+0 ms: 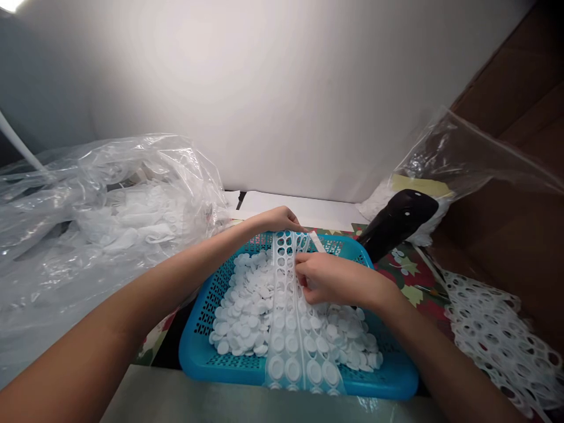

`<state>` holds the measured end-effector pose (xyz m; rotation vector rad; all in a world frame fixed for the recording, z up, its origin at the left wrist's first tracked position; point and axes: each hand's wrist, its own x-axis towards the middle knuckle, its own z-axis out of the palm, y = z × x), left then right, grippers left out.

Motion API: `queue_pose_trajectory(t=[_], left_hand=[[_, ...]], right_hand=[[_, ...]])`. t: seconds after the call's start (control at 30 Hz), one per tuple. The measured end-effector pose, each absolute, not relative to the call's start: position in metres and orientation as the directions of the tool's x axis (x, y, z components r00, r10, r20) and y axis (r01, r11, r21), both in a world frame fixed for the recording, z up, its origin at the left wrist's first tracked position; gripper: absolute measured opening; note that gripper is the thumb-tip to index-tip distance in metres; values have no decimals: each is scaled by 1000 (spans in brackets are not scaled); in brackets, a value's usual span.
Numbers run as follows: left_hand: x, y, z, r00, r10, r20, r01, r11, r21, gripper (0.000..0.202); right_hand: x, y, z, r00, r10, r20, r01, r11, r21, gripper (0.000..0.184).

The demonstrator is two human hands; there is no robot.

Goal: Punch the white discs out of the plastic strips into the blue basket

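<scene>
My left hand (pixel 282 219) pinches the white strip (pixel 314 371) above the blue basket (pixel 220 369); I can't tell whether my right hand (pixel 328 276) grips.

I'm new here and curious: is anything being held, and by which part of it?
Yes: the left hand holds the white sheet by its far end. The right hand touches it partway along; whether it also holds there is hidden.

blue plastic basket (pixel 220 371), openwork-patterned sides, plain white discs (pixel 247 320), whitish strips (pixel 285 294) gridded with circles, red-green leaf-print tablecloth (pixel 406 265), brown cardboard (pixel 506 106)
</scene>
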<state>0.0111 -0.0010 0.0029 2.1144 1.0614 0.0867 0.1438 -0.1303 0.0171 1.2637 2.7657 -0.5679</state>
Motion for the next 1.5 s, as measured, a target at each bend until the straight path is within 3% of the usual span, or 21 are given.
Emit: queue_pose_trajectory(t=[0.4, 0.83, 1.03, 1.5], left_hand=[[11, -1, 2, 654, 716, -245, 649, -364, 669, 44], [11, 2, -1, 662, 714, -228, 641, -381, 666, 43], [11, 2, -1, 674, 704, -224, 632, -392, 668, 41], [12, 2, -2, 671, 701, -239, 630, -371, 682, 33]], right_hand=[[162, -112, 18, -769, 594, -234, 619, 602, -505, 10], [161, -109, 13, -696, 685, -216, 661, 492, -567, 11], [158, -111, 10, -638, 729, -248, 659, 351, -666, 2], [159, -111, 7, -575, 758, -307, 660, 209, -722, 15]])
